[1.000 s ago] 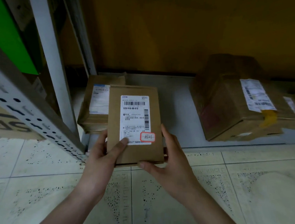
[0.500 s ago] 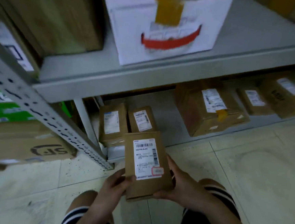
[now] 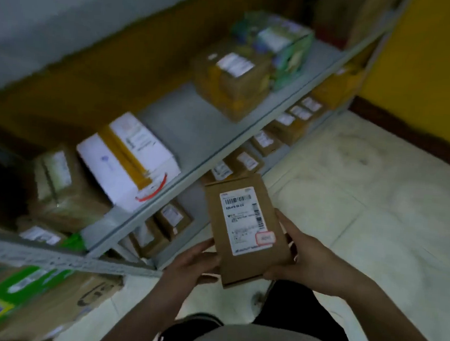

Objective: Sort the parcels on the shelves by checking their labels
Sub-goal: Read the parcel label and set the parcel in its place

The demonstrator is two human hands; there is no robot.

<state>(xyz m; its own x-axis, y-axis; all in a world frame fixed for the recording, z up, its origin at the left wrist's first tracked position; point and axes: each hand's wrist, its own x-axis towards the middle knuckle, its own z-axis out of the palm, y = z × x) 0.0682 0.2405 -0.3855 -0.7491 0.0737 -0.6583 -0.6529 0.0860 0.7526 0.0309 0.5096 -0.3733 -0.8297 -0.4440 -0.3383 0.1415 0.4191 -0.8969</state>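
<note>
Brown parcel (image 3: 243, 226) held label-up, long axis near-to-far; left hand (image 3: 193, 260) and right hand (image 3: 304, 256) gripped its near end, fingers curled round both edges; shelf (image 3: 192, 121) lay far-left, left hand nearer.

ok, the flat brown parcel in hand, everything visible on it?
The flat brown parcel looks like thin cardboard, rectangular, held face-up above the floor beside the shelves. A white shipping label with barcodes covers most of its face; a red-bordered sticker sits at the label's lower right. Print is unreadable. The left hand grips its lower left edge, the right hand its right edge.
</note>
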